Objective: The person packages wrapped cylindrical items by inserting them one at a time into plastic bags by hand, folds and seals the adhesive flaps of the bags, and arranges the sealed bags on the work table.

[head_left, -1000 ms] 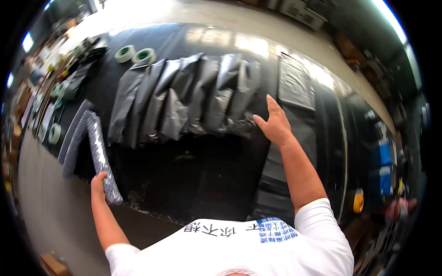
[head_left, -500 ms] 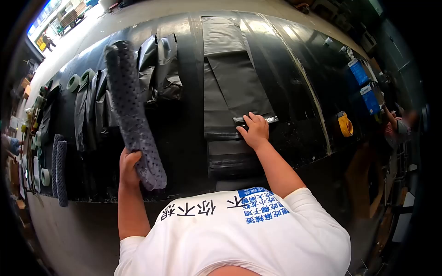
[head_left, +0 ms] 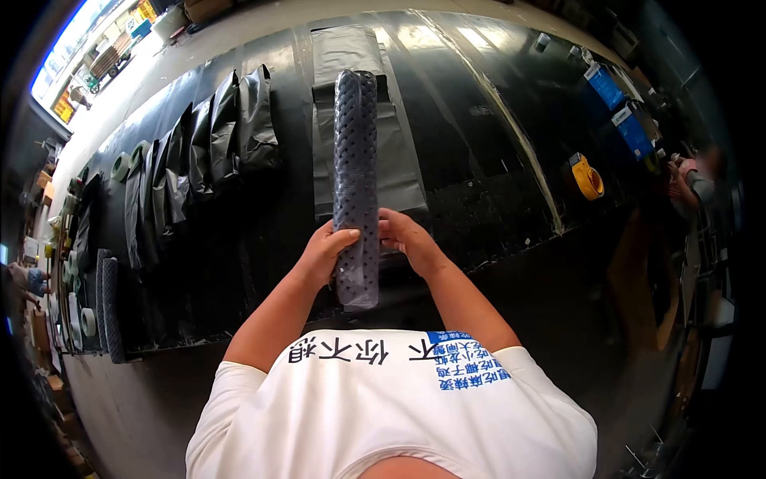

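A grey rolled mat [head_left: 356,176] with a dark dotted pattern, wrapped in clear plastic, points away from me over the table's middle. My left hand [head_left: 325,249] is closed around its near half, thumb on top. Against its right edge my right hand [head_left: 408,242] has its fingers curled; their tips are partly hidden by the roll. Beneath and beyond the roll lie flat black plastic bags [head_left: 399,172], their near ends hidden by the roll and hands.
Several filled black bags [head_left: 215,144] lie in a row at the left, near rolls of tape [head_left: 121,166]. Two more rolled mats [head_left: 110,307] lean at the left edge. A yellow tape roll [head_left: 587,177] and blue boxes [head_left: 633,133] are right. Another person's hand [head_left: 685,180] shows at far right.
The rolled mat has swung from the left to the middle, over the flat bags, with my left hand on it. My right hand has left the bag's near edge and come to the roll.
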`<state>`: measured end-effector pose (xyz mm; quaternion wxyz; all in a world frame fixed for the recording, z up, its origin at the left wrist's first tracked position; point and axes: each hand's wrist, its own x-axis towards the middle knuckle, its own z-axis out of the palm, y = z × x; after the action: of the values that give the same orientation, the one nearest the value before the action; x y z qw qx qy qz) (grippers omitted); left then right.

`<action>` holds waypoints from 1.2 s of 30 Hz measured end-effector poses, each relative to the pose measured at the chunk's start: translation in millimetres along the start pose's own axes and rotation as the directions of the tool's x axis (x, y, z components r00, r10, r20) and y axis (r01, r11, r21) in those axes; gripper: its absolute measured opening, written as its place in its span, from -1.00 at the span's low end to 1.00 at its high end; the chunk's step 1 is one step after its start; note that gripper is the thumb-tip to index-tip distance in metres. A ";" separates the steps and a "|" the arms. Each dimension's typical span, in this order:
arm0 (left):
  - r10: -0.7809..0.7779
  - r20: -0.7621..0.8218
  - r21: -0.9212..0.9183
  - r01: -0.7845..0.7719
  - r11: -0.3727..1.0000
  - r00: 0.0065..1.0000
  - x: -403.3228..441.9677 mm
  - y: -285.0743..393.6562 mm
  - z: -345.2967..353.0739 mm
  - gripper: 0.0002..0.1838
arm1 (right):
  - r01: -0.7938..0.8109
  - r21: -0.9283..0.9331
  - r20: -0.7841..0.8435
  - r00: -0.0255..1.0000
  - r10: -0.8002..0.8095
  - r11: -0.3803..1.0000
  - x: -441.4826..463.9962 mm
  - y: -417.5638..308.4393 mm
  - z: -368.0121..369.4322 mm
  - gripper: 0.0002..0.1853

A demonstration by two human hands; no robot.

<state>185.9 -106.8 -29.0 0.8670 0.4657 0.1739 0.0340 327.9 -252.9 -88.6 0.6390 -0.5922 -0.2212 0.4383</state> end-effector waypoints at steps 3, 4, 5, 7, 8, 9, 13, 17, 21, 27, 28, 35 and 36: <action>-0.099 0.120 0.573 0.012 0.819 0.988 24.5 -33.8 13.3 -0.40 | -0.115 0.318 0.072 0.993 0.097 0.941 -24.9 -18.3 -15.0 -0.39; -0.161 0.077 0.740 0.052 0.670 0.984 33.6 -31.9 14.2 -0.41 | -0.131 0.250 0.138 0.986 0.099 0.959 -29.0 -26.5 -20.7 -0.39; -0.240 0.013 0.849 0.116 0.516 0.971 40.0 -22.7 11.6 -0.43 | -0.170 0.279 0.119 0.983 0.141 0.945 -36.6 -34.3 -22.7 -0.47; -0.102 -0.034 0.959 0.061 0.278 0.994 39.6 17.8 20.9 -0.50 | -0.227 0.215 0.071 0.974 0.217 0.950 -43.4 -28.0 -36.9 -0.40; 0.004 -0.088 0.973 0.085 0.213 0.996 52.1 30.3 18.5 -0.58 | -0.260 0.187 0.046 0.966 0.255 0.947 -46.7 -23.9 -39.4 -0.36; 0.217 -0.047 0.995 0.026 0.098 0.975 68.5 27.0 4.2 -0.62 | -0.224 0.012 -0.112 0.968 0.224 0.974 -52.2 -21.2 -37.3 -0.26; 0.340 0.185 0.962 -0.100 -0.255 0.922 124.8 -8.4 -34.8 -0.67 | -0.215 -0.148 -0.163 0.968 0.190 0.965 -67.4 -12.6 -46.9 -0.09; 0.160 0.116 0.911 -0.041 -0.410 0.980 135.6 -15.9 -27.8 -0.69 | -0.205 -0.321 -0.263 0.957 0.121 0.924 -97.7 -8.9 -64.2 -0.01; 0.159 0.117 0.908 -0.041 -0.417 0.980 144.5 -19.5 -39.2 -0.77 | -0.178 -0.461 -0.283 0.958 0.046 0.870 -131.1 -20.2 -63.6 0.04; 0.249 -0.073 0.977 0.019 0.213 0.966 165.2 -11.1 -65.1 -0.79 | -0.162 -0.764 -0.229 0.973 -0.029 0.625 -142.9 -30.6 -56.0 0.11; 0.181 -0.150 0.921 0.070 0.383 0.972 170.4 -7.6 -70.6 -0.77 | -0.182 -0.776 -0.226 0.974 0.003 0.604 -139.4 -38.3 -50.2 0.11; 0.629 0.276 0.930 -0.367 0.016 0.726 126.1 -5.1 -31.3 -0.85 | -0.311 -0.638 -0.203 0.950 0.236 0.705 -127.0 -49.6 -50.3 0.03; 0.584 0.484 0.857 -0.489 -0.165 0.652 118.7 -7.6 -26.4 -0.80 | -0.329 -0.427 -0.140 0.944 0.298 0.842 -124.3 -51.7 -50.6 0.02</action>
<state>287.6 -63.9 -80.6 0.2406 0.9264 -0.0275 0.2884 319.5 -379.1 -20.2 0.4133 -0.7650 -0.1939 0.4542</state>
